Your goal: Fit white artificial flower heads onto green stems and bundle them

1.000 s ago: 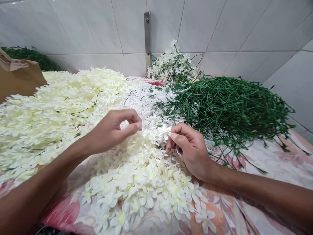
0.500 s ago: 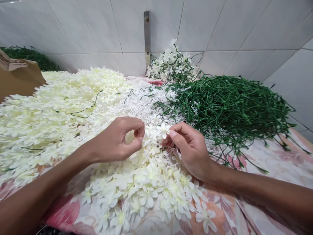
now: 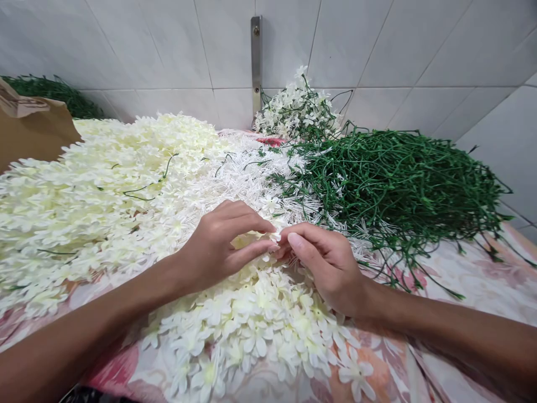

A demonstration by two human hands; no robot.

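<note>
My right hand [image 3: 329, 263] is closed, with its thumb and forefinger pinching a small white artificial flower [image 3: 276, 235]. From the other side, the thumb and forefinger of my left hand [image 3: 224, 238] come together at the petals of the same flower. Both hands meet above a heap of loose cream-white flower heads [image 3: 251, 319] and partly cover it. Behind them lie many thin white stamen pieces [image 3: 247, 179]. My fingers hide most of the held flower, so its centre cannot be made out.
Right of the hands is a big tangle of green plastic stems [image 3: 403, 179]. Finished-looking white flower sprays [image 3: 300, 109] lean by the tiled wall [image 3: 176, 45], near a metal bracket [image 3: 256, 64]. A brown paper bag [image 3: 39, 131] stands far left. Floral cloth [image 3: 465, 313] covers the surface.
My left hand has moved right, and its curled fingers have straightened to reach the flower. My right hand stays nearly in place with the flower. The view has shifted slightly.
</note>
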